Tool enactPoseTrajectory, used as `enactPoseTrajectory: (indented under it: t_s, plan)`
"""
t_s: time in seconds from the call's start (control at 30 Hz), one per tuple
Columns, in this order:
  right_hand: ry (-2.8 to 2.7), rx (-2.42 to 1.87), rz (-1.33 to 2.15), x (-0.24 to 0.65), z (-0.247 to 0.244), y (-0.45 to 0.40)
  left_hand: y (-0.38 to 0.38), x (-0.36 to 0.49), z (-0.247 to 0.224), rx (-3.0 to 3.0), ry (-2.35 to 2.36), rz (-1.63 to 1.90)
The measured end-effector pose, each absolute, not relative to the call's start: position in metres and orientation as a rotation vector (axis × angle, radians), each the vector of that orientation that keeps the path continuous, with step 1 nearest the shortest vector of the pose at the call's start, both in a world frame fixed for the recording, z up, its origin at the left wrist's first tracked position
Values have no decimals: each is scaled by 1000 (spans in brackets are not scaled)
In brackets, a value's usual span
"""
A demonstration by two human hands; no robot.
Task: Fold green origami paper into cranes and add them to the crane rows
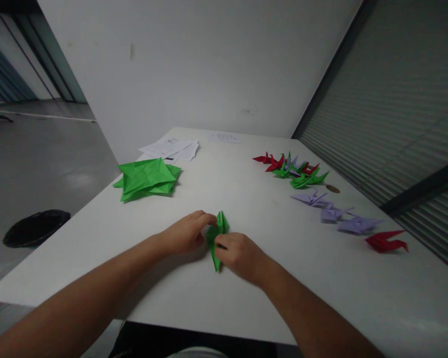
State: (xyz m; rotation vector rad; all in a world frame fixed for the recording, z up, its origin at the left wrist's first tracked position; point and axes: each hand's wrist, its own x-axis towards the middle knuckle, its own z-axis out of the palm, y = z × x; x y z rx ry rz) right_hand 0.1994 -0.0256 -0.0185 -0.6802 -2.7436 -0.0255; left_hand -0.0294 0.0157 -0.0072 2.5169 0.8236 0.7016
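The folded green paper lies lengthwise on the desk, directly in front of the person and between the two hands. The right hand has thumb and forefinger drawn together on the paper's lower half, apparently pinching it. The left hand is loosely curled, its forefinger at the upper left edge; whether it grips or merely steadies, I cannot tell.

The likeliest trouble is a crooked crease: if the right hand pulls while the left hand gives only light support, the narrow strip could twist or skid on the smooth desk. Too hard a pinch might crumple or tear the thin-looking layers (the pointed ends seem most at risk). The fingers also cover part of the fold, so a misaligned edge could go unnoticed. The green sheets and the red bird sit well apart from both hands, so knocking them seems unlikely.
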Motion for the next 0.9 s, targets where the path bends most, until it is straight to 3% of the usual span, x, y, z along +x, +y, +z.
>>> enactPoseTrajectory:
  t_s: [0.17, 0.47, 0.9]
  plan:
    - [-2805, -783, 122, 198, -11, -30, 16, -26, -4, 2656, 545, 494]
    - [-2679, -954, 521, 225, 4, -22, 13, -27, -11, 2796, 532, 421]
    - [-2651, -992, 535, 234, -5, -13, 17, -27, -15, 2601, 383, 425]
